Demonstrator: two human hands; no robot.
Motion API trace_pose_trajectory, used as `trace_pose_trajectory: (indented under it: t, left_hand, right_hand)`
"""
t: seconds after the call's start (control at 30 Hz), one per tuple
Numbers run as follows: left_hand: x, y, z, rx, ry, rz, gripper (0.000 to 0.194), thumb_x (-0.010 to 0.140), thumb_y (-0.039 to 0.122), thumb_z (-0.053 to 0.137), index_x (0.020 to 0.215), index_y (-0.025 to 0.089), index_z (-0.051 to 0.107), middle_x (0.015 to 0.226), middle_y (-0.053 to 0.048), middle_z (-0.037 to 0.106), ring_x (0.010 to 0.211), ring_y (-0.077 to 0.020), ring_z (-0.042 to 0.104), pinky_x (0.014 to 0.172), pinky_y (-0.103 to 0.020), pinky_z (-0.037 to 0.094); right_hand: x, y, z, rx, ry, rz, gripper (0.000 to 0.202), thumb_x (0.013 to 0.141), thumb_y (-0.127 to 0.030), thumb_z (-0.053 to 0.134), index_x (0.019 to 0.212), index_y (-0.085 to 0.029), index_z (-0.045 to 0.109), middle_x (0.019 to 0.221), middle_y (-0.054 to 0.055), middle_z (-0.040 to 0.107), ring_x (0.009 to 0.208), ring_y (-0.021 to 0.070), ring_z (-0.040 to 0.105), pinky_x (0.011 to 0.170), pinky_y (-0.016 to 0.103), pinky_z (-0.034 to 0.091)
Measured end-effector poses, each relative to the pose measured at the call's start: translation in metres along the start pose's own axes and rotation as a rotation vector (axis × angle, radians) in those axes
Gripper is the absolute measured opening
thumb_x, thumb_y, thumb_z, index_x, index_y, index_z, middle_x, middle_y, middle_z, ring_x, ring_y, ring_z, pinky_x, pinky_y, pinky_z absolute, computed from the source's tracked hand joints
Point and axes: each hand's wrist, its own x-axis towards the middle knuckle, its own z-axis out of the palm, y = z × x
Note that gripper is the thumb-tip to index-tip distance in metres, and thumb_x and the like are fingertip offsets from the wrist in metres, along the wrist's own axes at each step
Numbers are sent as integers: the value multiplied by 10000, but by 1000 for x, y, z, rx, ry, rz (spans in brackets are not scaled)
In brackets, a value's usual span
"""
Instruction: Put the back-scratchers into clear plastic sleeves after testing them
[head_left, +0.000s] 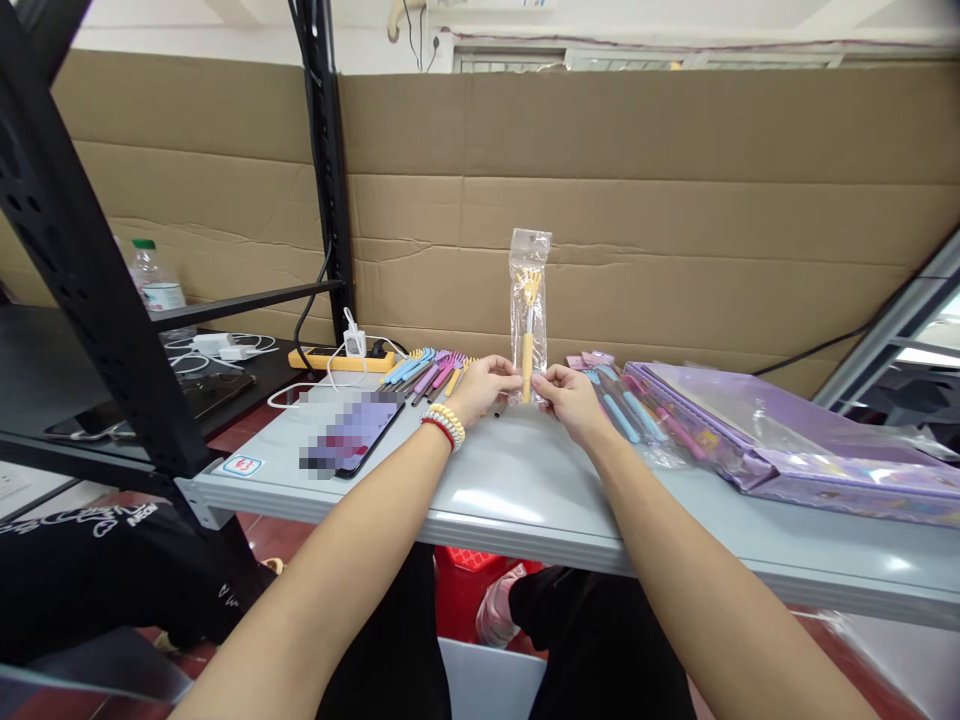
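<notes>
A yellow back scratcher (527,350) with a hand-shaped head stands upright inside a clear plastic bag (531,250) with a hanger tab on top. My left hand (484,386) pinches the lower left side of the bag near the handle's end. On the opposite side my right hand (570,396) grips the lower right edge, thumb and fingers together. Loose back scratchers (431,370) in blue, pink, purple and yellow lie beyond my left hand. Several bagged back scratchers (626,405), mostly blue and pink, lie just right of my right hand.
A phone (367,430) lies on the grey table (510,490) at left, near a yellow power strip (337,360) with a white charger. A purple case (795,430) covers the right side. A black shelf post (97,240) stands at left; cardboard (637,180) lines the back.
</notes>
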Motion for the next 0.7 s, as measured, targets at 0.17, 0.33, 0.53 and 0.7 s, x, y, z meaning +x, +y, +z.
trace_pose_trajectory:
  t: [0.17, 0.33, 0.53, 0.7]
  left_hand:
    - [-3, -1, 0, 24, 62, -68, 492, 624, 98, 789, 1008, 145, 485, 600, 26, 596, 525, -101, 555, 542, -236, 427]
    - [-2, -1, -3, 26, 4, -185, 408, 644, 57, 750, 1016, 76, 581, 553, 21, 568, 498, -88, 521, 533, -230, 396]
    - [-2, 0, -2, 66, -48, -195, 108, 669, 29, 666, 607, 96, 606, 488, 25, 501, 452, -54, 449, 468, -195, 323]
    - [-4, 3, 0, 39, -54, -171, 152, 650, -4, 624, 757, 83, 688, 523, 13, 546, 465, -53, 458, 468, -188, 313]
  right_hand:
    - [3, 8, -3, -153, -35, -52, 462, 583, -582, 718, 582, -202, 456, 475, -48, 452, 414, 82, 414, 420, 236, 333]
    - [3, 12, -1, -208, -82, -81, 465, 595, -603, 683, 591, -196, 460, 465, -50, 456, 419, 82, 415, 433, 232, 325]
    - [3, 9, 2, -138, -84, 30, 506, 530, -614, 722, 582, -198, 439, 471, -55, 442, 412, 73, 402, 415, 232, 338]
    - [0, 4, -1, -4, -197, 131, 477, 535, -580, 743, 656, -174, 525, 507, -38, 478, 416, 80, 420, 395, 230, 294]
